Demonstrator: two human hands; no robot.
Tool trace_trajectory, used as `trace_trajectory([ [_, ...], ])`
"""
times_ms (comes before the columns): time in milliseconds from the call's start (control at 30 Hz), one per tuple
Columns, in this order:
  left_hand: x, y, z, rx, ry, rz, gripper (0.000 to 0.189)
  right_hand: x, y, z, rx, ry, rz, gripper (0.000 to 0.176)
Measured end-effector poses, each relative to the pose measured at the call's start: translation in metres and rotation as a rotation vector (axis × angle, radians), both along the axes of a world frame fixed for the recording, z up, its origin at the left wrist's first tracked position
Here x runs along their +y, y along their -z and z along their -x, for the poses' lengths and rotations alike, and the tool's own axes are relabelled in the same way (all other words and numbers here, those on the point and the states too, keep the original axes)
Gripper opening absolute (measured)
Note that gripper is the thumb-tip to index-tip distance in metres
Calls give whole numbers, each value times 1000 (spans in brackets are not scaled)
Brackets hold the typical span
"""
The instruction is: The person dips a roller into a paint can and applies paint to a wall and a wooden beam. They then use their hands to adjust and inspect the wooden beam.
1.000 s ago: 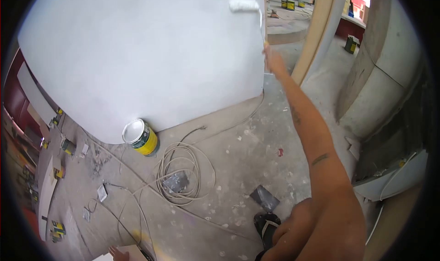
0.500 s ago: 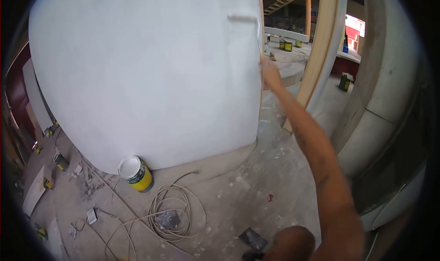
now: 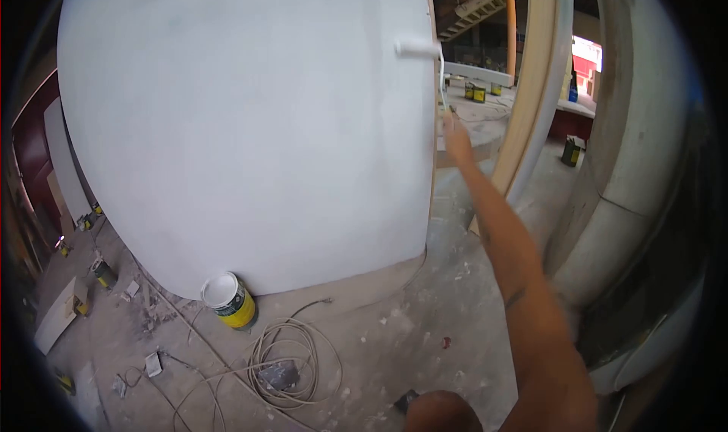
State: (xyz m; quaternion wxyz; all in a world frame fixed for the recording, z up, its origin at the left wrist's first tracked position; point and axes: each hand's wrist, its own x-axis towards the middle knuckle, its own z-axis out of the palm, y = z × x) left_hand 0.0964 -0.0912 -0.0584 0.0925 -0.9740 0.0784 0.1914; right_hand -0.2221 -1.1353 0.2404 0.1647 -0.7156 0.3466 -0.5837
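Note:
My right hand (image 3: 457, 136) is stretched up and forward, closed round the handle of a paint roller (image 3: 418, 49). The roller's white sleeve lies against the upper right edge of a large white painted wall panel (image 3: 243, 129). My bare right arm runs down to the bottom of the view. An open yellow paint can (image 3: 228, 300) with white paint stands on the floor at the foot of the panel. My left hand is out of sight.
A coil of pale cable (image 3: 290, 361) lies on the dusty concrete floor below the can. Debris and small cans are scattered at the left. A wooden frame post (image 3: 531, 91) and a curved grey wall (image 3: 637, 151) stand to the right. More paint cans (image 3: 475, 92) sit beyond.
The view tilted up, then steadied. The roller and my right hand shifted slightly right along the panel's edge, the roller now a little lower than half a second ago.

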Motion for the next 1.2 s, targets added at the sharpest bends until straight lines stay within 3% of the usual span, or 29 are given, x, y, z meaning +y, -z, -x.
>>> trace_trajectory([
  [33, 5, -4, 1, -3, 2, -9, 94, 18, 65, 8, -99, -54, 7, 53],
  [100, 21, -19, 8, -13, -2, -34, 94, 43, 179, 32, 25, -22, -221, 55],
  [167, 33, -33, 16, -30, -12, -47, 93, 78, 272, 47, 41, 11, -291, 54],
  [300, 43, -45, 23, -55, -22, -40, 92, 92, 295, 52, 56, -75, -355, 54],
  [367, 30, -46, 16, -63, -10, -18, 91, 89, 247, 42, 13, -81, -322, 55],
  [533, -25, -31, -16, -88, 14, 89, 90, 31, 38, 13, -48, -53, 64, 51],
  [600, -49, -34, -35, -104, 19, 136, 89, 32, -63, 6, -53, -65, -105, 55],
  [733, -88, -45, -56, -132, -10, 253, 88, 45, -251, -11, -110, -208, -121, 54],
  [900, -90, -80, -60, -174, -53, 316, 86, 35, -405, -18, -241, -389, -245, 48],
  [1000, -84, -104, -65, -188, -41, 320, 85, 13, -409, -25, -240, -305, -75, 50],
  [1033, -81, -114, -67, -187, -29, 314, 85, 10, -388, -26, -220, -283, -26, 55],
  [1100, -63, -132, -63, -179, -16, 289, 84, -19, -311, -30, -81, -46, 124, 68],
  [1167, -38, -152, -59, -179, -12, 261, 83, -20, -198, -27, -23, 7, 75, 63],
  [1200, -27, -158, -58, -179, -11, 250, 83, 4, -149, -22, -43, 10, -70, 61],
])
